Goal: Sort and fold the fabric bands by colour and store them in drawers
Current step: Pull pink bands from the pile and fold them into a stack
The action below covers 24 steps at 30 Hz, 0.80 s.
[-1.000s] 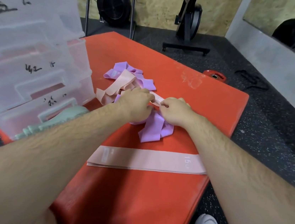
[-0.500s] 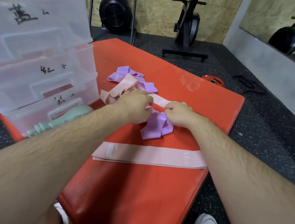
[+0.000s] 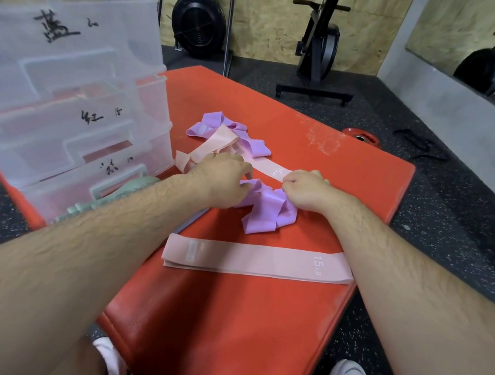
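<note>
On an orange mat [image 3: 254,328], clear drawers [image 3: 65,87] at the far left carry black handwritten labels I cannot read. The left hand [image 3: 222,178] and right hand [image 3: 305,191], close together, each grip a pink band [image 3: 270,169] printed "15 LB", just beyond a crumpled purple band [image 3: 268,211]. Nearer lies a flat pink band [image 3: 256,260], also marked "15 LB".

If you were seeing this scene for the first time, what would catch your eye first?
The red mat dominates. At its middle the left hand and right hand grip a pink band beside a crumpled purple band; a flattened pink band lies nearer, clear drawers at left.
</note>
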Each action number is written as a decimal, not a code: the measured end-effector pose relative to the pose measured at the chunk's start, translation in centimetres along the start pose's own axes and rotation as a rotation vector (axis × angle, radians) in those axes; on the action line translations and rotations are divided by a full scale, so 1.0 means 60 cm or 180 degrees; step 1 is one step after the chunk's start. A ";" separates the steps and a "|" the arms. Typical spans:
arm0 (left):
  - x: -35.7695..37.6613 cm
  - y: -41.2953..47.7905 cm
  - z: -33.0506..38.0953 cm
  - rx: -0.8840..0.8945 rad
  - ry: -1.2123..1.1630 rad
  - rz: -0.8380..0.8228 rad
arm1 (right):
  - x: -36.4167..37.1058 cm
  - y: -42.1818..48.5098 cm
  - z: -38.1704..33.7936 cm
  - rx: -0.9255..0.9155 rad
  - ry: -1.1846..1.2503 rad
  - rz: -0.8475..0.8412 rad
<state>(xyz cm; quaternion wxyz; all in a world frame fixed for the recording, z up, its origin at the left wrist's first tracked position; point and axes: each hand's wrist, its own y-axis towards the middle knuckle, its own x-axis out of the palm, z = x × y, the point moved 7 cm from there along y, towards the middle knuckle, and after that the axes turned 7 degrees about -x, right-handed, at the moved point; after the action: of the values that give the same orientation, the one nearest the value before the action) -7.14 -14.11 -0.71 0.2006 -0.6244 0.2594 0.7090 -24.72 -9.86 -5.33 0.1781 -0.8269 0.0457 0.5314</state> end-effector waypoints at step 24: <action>-0.105 0.012 0.020 -0.0328 -0.2914 0.1020 | -0.132 -0.061 -0.116 -0.1041 0.3878 0.0396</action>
<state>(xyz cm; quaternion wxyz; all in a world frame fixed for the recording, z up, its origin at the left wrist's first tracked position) -7.64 -13.68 5.71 0.1512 -0.2098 0.2020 0.9446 -21.17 -9.76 5.25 -0.0397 -0.9933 0.1051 -0.0252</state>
